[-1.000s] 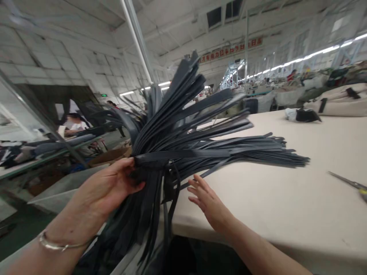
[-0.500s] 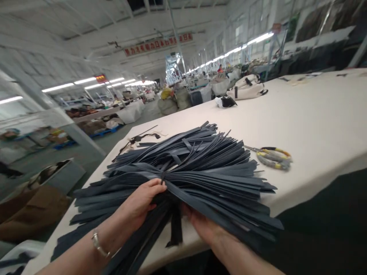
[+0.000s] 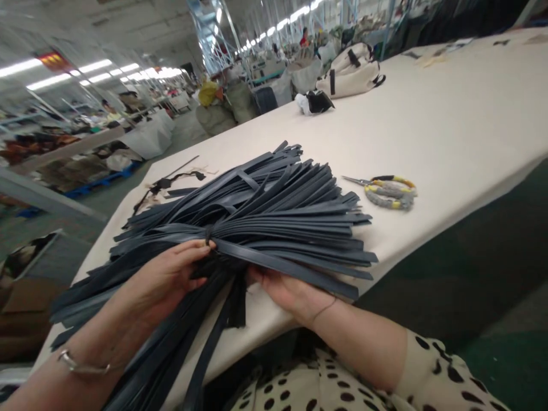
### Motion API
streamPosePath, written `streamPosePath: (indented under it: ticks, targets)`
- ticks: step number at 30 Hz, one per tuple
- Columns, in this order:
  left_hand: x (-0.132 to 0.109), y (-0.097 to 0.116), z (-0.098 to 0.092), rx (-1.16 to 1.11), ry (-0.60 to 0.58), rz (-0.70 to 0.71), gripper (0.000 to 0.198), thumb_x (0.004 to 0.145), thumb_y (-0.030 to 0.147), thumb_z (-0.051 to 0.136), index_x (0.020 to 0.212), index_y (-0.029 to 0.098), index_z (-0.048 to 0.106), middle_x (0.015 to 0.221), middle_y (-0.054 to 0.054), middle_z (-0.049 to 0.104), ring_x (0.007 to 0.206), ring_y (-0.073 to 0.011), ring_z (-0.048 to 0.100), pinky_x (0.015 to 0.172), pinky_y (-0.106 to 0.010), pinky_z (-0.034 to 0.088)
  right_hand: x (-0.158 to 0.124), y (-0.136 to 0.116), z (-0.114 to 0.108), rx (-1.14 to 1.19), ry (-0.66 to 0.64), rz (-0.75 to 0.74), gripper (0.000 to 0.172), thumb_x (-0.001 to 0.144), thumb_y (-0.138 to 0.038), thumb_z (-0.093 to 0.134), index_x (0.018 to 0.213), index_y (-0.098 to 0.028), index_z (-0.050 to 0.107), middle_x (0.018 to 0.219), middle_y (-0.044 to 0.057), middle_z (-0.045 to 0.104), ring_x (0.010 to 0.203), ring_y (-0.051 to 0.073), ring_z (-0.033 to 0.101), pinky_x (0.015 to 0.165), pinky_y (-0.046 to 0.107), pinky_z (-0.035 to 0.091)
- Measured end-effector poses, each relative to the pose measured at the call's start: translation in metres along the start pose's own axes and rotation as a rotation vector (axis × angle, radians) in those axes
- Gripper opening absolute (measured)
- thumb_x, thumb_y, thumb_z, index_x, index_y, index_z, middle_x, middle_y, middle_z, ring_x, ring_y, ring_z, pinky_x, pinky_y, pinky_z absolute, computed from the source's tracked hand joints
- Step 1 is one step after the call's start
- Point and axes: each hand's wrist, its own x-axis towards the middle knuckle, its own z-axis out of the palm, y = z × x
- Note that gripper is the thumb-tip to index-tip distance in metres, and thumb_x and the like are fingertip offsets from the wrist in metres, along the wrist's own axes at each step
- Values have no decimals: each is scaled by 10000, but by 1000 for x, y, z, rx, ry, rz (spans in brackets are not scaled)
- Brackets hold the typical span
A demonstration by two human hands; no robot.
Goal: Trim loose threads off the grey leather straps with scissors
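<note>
A large bundle of dark blue-grey strips (image 3: 295,228) lies fanned out on the table, gathered at its middle by a dark tie (image 3: 209,234). My left hand (image 3: 175,268) is closed on the bundle at this tie, thumb and fingers pressed against the strips. From below and to the right, my right hand (image 3: 286,291) grips the bundle's near side, its fingertips hidden under the strips. Between my hands a short black strip (image 3: 237,302) hangs down. More long strips trail over the near table edge beside my left forearm.
Scissors with wrapped handles (image 3: 387,191) lie right of the bundle on the pale table (image 3: 445,131). Dark scraps (image 3: 165,184) lie at the far left edge. A cream bag (image 3: 353,77) and a black-and-white bundle (image 3: 314,103) sit farther back. A box (image 3: 47,262) stands left of the table.
My view has tilted down and shifted right, so the bundle and both hands appear farther left and higher. Both hands stay at the bundle's middle.
</note>
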Motion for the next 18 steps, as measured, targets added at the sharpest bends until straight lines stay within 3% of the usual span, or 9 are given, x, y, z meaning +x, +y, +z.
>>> streamPosePath:
  ticks: [4,9,12,15,18]
  targets:
    - [1,-1,4,8,5,30,386,598,341,798,948,246,669,1120,-16,581,897,-163,541,571,-195,491,-18,-2,-2,-59,39,169,119,891,-210,510,956,-159,594,945,33,653,869,132,612,858,273,471]
    - [-3,-8,6,30,-15,87,380,637,356,766,987,257,655,1113,-7,606,949,-173,548,616,-196,470,-77,-16,-18,-220,-55,284,478,814,-311,671,1222,-134,496,1193,142,602,1015,212,620,841,311,473]
    - [-10,-13,14,106,40,122,341,718,389,681,1037,273,643,1126,0,627,987,-183,548,636,-209,444,-103,-24,-29,-304,-102,297,469,830,-285,665,1242,-121,513,1266,161,563,1079,225,595,885,326,466]
    - [-29,-26,30,161,94,324,372,739,310,613,1098,217,644,1136,-44,633,1031,-217,558,835,-294,457,-118,-28,-39,-363,-98,327,477,848,-353,648,1278,-186,527,1377,142,480,1222,259,501,1006,374,423]
    - [-43,-45,44,435,220,569,563,695,242,608,1247,147,554,1247,-120,551,1145,-262,492,1030,-388,374,-112,-36,-55,-441,-23,354,528,801,-484,643,1286,-310,527,1423,95,436,1295,283,413,1086,458,363]
